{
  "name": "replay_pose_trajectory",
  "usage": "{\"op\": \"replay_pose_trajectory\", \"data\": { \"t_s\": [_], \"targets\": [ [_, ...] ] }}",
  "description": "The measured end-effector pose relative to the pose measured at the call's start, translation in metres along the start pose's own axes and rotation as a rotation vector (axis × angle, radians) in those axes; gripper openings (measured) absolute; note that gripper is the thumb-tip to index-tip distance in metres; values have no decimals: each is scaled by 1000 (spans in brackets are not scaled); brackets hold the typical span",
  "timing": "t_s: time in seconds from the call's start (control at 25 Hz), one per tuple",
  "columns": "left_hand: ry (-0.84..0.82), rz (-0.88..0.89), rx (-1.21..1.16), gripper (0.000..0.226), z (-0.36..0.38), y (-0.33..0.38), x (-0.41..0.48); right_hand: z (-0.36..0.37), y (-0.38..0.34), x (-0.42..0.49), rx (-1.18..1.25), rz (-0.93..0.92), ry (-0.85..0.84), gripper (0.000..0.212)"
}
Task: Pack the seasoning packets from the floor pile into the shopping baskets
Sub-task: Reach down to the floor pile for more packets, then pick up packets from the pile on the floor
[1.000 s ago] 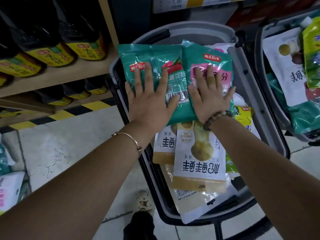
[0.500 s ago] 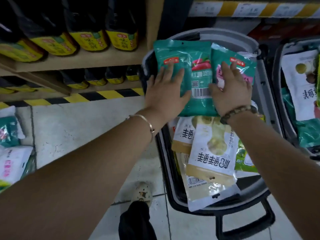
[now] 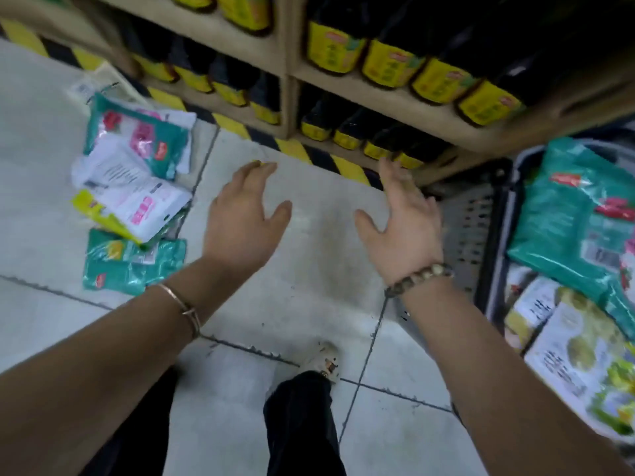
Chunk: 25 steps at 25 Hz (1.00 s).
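1. Big change from half a second ago: both hands are off the basket. The left hand [image 3: 240, 221] and right hand [image 3: 402, 228] were pressing flat on the teal packets then. Now they hover over bare floor [image 3: 309, 276], touching nothing.
2. Grip on both hands: fingers apart and loosely spread, holding nothing. The right hand is a bit blurred.
3. The view has swung left too, so the shopping basket [image 3: 470, 228] sits at the right edge instead of dead centre. Its grey perforated wall is just beside the right hand.
4. The teal packets [image 3: 577, 218] lie on top at the basket's far end, same spot where they were being pushed down. The white-and-yellow packets [image 3: 584, 359] sit nearer me, partly under them.
5. The pile of seasoning packets [image 3: 130, 187] on the floor is in full view at left, where before only a corner showed. It's a jumble: a teal one with pink print at the far side, white ones in the middle, a yellow-green one poking out left, and another teal one nearest me. The left hand is near it, not touching.
6. Behind everything is a wooden shelf [image 3: 343, 84] of dark bottles [image 3: 388, 63] with yellow labels, with a yellow-black stripe [image 3: 299, 149] along its base.
7. There's a gold bangle [image 3: 185, 309] on the left wrist, a bead bracelet [image 3: 419, 278] on the right, and one shoe [image 3: 321, 359] down between the arms.
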State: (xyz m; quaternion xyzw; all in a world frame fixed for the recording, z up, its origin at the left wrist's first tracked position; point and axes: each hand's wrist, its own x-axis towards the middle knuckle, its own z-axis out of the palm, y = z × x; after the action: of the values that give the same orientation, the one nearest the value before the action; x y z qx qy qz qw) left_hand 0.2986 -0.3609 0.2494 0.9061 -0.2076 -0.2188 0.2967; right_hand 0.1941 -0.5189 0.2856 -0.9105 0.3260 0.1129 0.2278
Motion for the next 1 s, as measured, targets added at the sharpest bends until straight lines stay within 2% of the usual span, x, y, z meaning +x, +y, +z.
{"op": "replay_pose_trajectory", "data": {
  "t_s": [0.08,0.24,0.36,0.48,0.64,0.8,1.0],
  "targets": [
    [25,-98,-15,61,-34,-52,-14,30,-52,1,5,-52,-82,71],
    [34,-214,30,73,-93,-155,-39,96,-151,4,7,-124,-226,69],
    [20,-362,7,60,-121,-231,-51,145,-217,11,29,-139,-297,68],
    [9,-486,-44,56,-134,-296,-54,194,-267,29,17,-123,-370,66],
    [-92,-563,-25,61,-132,-367,-45,255,-304,69,-39,-97,-411,66],
    [-156,-594,-34,63,-110,-420,-27,316,-311,117,38,40,-410,68],
    [-126,-562,-47,62,-73,-471,21,385,-312,176,90,83,-476,84]
  ]
}}
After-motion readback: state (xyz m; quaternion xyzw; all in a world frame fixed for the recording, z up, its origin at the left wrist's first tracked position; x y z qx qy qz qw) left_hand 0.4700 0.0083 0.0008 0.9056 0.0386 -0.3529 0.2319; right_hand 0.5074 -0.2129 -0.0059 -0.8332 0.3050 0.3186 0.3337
